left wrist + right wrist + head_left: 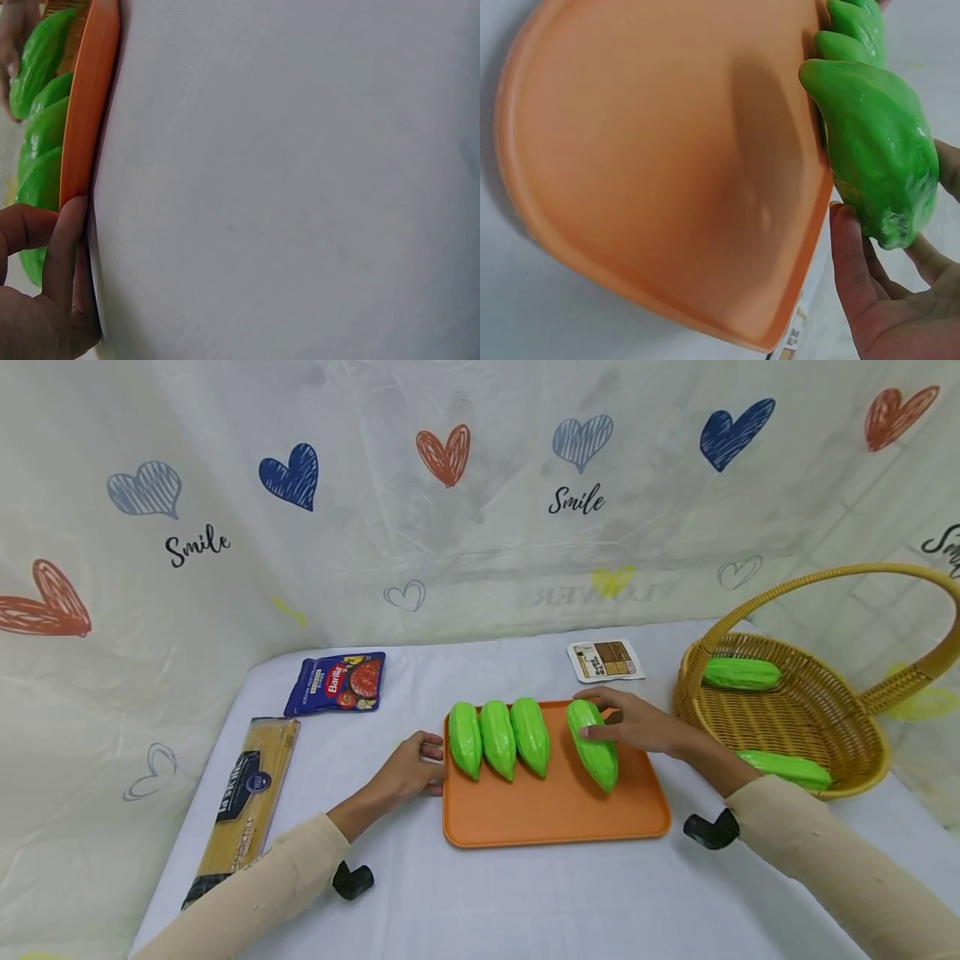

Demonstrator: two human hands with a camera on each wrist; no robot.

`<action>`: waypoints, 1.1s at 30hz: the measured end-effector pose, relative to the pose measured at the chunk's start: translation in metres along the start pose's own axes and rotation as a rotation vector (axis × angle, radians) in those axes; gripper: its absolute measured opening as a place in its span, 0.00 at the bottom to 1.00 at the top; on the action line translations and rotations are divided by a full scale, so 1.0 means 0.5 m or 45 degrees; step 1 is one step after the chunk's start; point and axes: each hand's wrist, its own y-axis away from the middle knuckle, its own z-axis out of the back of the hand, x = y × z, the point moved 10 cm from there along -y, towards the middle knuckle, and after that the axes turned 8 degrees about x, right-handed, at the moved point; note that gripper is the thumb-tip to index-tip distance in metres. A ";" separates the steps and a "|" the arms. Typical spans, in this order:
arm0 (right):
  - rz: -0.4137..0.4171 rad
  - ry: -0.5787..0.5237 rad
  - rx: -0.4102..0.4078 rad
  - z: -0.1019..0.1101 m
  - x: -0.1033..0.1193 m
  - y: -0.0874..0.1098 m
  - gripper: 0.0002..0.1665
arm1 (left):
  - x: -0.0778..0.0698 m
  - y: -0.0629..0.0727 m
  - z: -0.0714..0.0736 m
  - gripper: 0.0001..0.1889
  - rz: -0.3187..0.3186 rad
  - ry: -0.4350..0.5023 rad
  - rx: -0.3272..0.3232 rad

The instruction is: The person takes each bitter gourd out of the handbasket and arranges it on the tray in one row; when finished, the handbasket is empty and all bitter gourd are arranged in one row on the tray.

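Note:
My right hand [626,720] holds a green bitter melon [594,747] between thumb and fingers, above the right part of the orange tray [495,818]. In the right wrist view, the melon [877,142] is tilted and casts a shadow on the tray [645,165]. Three similar bitter melons [497,740] lie side by side at the tray's upper left. My left hand [408,770] is at the tray's left edge. Seen from the left wrist, its thumb and a finger pinch the tray's rim [86,97].
A wicker basket [795,706] with a tall handle stands at the right, holding two green bitter melons [742,673]. On the left lie a spaghetti pack [251,793] and a blue Barilla pouch [337,683]. A small white-and-brown packet [606,660] lies behind the tray.

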 end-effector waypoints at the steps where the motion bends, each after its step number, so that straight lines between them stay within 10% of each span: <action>1: -0.004 0.003 -0.002 0.000 0.000 -0.001 0.40 | -0.001 0.000 0.000 0.29 -0.006 -0.005 0.001; 33: -0.047 0.005 0.026 -0.010 -0.003 -0.046 0.42 | 0.002 0.000 -0.001 0.30 0.004 -0.014 0.000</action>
